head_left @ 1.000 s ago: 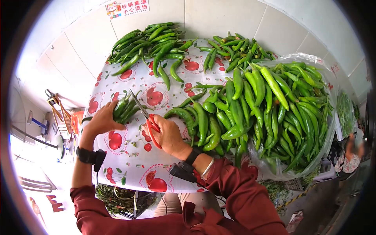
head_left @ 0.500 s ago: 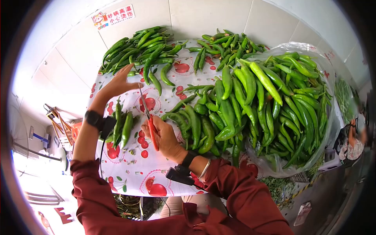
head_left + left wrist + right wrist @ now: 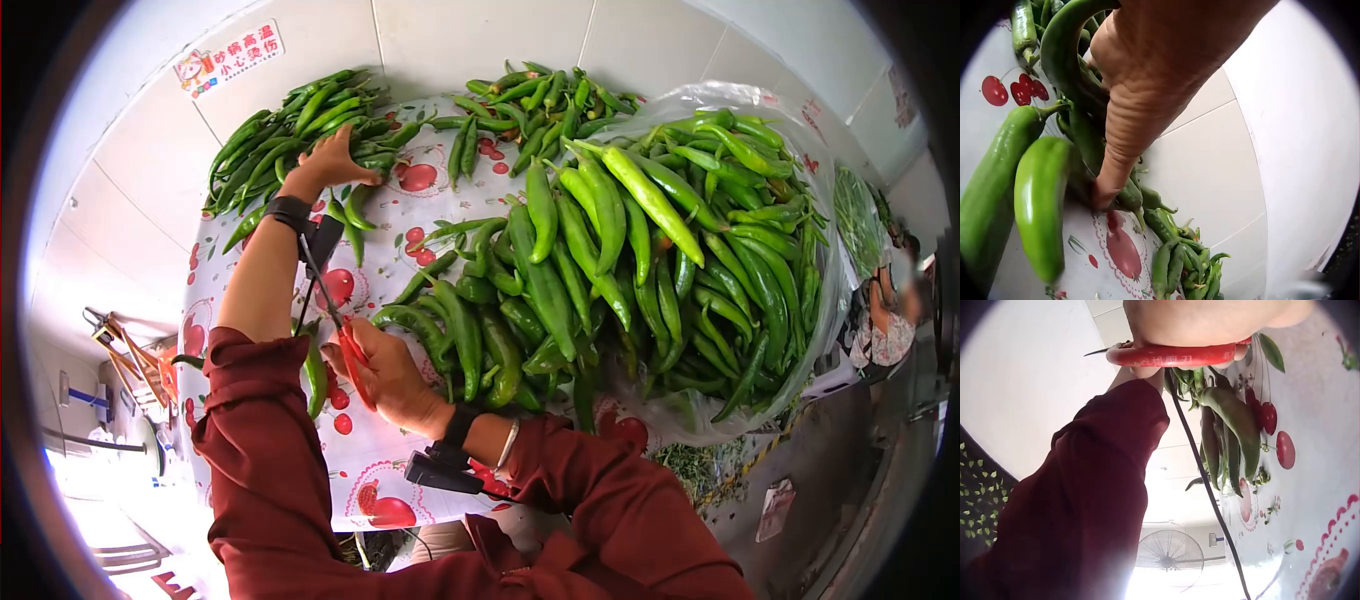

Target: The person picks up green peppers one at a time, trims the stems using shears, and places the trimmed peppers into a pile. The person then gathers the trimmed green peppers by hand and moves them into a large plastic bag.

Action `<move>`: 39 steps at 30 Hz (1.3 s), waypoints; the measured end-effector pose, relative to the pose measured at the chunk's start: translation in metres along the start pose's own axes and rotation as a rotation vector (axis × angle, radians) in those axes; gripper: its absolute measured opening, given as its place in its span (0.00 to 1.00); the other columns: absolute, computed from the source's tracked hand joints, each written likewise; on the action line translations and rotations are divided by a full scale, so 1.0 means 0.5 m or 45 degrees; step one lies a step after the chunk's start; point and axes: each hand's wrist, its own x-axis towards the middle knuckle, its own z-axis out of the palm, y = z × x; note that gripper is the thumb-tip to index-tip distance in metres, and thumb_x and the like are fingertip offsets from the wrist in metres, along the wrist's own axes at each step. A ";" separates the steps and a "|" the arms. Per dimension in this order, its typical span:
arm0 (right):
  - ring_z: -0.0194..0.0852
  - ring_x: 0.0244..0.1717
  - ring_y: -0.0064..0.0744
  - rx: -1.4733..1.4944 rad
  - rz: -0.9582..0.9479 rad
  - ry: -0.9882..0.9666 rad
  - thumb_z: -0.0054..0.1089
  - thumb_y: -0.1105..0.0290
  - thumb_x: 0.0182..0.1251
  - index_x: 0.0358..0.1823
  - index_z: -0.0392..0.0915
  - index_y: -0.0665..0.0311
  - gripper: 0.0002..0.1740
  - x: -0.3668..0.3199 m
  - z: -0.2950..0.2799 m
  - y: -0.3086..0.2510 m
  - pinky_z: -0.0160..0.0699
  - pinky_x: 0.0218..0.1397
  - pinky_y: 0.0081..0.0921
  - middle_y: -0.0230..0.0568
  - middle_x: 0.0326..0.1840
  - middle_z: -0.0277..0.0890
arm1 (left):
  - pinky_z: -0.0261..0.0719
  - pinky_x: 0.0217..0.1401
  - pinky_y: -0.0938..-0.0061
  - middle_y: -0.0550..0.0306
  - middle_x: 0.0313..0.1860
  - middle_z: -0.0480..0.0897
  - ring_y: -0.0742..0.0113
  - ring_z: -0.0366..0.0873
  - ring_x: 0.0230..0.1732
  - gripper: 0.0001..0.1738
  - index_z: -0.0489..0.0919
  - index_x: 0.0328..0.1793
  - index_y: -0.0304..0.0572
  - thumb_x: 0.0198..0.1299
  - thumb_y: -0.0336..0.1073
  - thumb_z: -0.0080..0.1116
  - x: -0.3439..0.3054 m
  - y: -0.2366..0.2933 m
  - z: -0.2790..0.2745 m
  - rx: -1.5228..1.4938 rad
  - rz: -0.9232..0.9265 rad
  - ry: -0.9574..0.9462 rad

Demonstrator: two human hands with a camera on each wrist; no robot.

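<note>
At the back left of the table, my left hand (image 3: 332,165) reaches over a pile of green chili peppers (image 3: 250,160), thumb spread away from the fingers. In the left wrist view, the thumb points down among the peppers, and the other fingers are mostly hidden behind the hand. My right hand (image 3: 395,380) holds scissors (image 3: 352,365) by their red handles, blades pointing up and left. A smaller bunch of peppers (image 3: 316,385) lies near the scissors, partly covered by the left forearm; the right wrist view shows these peppers (image 3: 1235,419) past the handles.
A large heap of chili peppers (image 3: 760,250) fills a clear plastic bag (image 3: 825,330) on the right. Another pile (image 3: 545,105) lies at the back middle, near the tiled wall (image 3: 480,40). Small green trimmings are scattered on the fruit-patterned tablecloth (image 3: 385,460).
My left hand let go of the small bunch of peppers, leaving it on the table, and moved forward to the back left pile. The right hand still holds the scissors, nearly in place.
</note>
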 end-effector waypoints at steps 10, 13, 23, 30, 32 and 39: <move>0.72 0.26 0.53 -0.066 -0.105 0.036 0.57 0.59 0.67 0.35 0.68 0.66 0.16 0.003 0.002 -0.003 0.68 0.29 0.39 0.50 0.24 0.72 | 0.58 0.70 0.45 0.44 0.73 0.61 0.44 0.56 0.73 0.67 0.53 0.75 0.44 0.29 0.61 0.75 0.000 0.001 0.006 0.052 0.047 0.064; 0.72 0.27 0.55 -0.260 -0.116 0.015 0.57 0.60 0.67 0.35 0.68 0.66 0.16 0.001 -0.007 -0.026 0.68 0.29 0.40 0.51 0.26 0.72 | 0.62 0.70 0.52 0.41 0.71 0.62 0.44 0.60 0.71 0.67 0.53 0.75 0.43 0.28 0.60 0.76 0.027 -0.031 0.025 -0.041 0.192 0.078; 0.73 0.30 0.57 -0.398 -0.160 0.045 0.56 0.59 0.66 0.36 0.68 0.64 0.15 0.000 -0.007 -0.025 0.68 0.31 0.43 0.53 0.25 0.73 | 0.69 0.63 0.62 0.35 0.59 0.72 0.44 0.71 0.61 0.59 0.57 0.71 0.42 0.31 0.50 0.75 -0.032 -0.024 -0.002 -0.241 0.254 0.039; 0.74 0.31 0.58 -0.405 -0.120 0.023 0.56 0.61 0.65 0.38 0.68 0.64 0.14 0.000 -0.007 -0.025 0.69 0.32 0.44 0.54 0.26 0.74 | 0.70 0.60 0.62 0.36 0.50 0.78 0.41 0.75 0.55 0.59 0.56 0.71 0.38 0.32 0.49 0.74 -0.050 -0.020 -0.007 -0.246 0.227 0.050; 0.74 0.31 0.58 -0.396 -0.105 0.010 0.56 0.61 0.64 0.39 0.68 0.64 0.13 0.000 -0.007 -0.024 0.69 0.32 0.44 0.54 0.26 0.73 | 0.71 0.59 0.62 0.35 0.49 0.77 0.43 0.76 0.54 0.57 0.55 0.72 0.41 0.33 0.47 0.73 -0.059 -0.016 -0.006 -0.200 0.192 0.086; 0.74 0.32 0.58 -0.492 -0.154 0.031 0.57 0.61 0.64 0.38 0.69 0.63 0.13 -0.002 -0.007 -0.027 0.70 0.33 0.44 0.53 0.27 0.74 | 0.73 0.54 0.62 0.37 0.44 0.79 0.45 0.78 0.49 0.55 0.57 0.70 0.40 0.33 0.46 0.72 -0.098 -0.016 -0.008 -0.199 0.165 0.105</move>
